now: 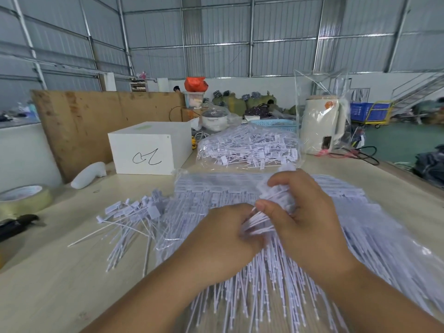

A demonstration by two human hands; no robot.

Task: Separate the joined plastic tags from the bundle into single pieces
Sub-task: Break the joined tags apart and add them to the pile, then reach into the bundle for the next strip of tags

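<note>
Both hands, left hand [225, 239] and right hand [305, 217], pinch joined tags [258, 221] with curled fingers [276, 181]

A pale wooden table [60, 284] carries the clutter. At its near left edge lies a roll of yellowish packing tape [24, 200], with a black tool [16, 225] just nearer, partly cut off by the frame. Farther along sits a white box [149, 150] marked with a black scribble, and a white plastic bottle [89, 175] lies on its side to the box's left. A brown board [96, 121] leans upright behind them. On the far right stands a cream electric kettle [322, 126] inside a clear bag, with black and red cords [355, 153] beside its base. A light blue basket [274, 124] and a rice cooker [213, 120] sit farther back.
</note>
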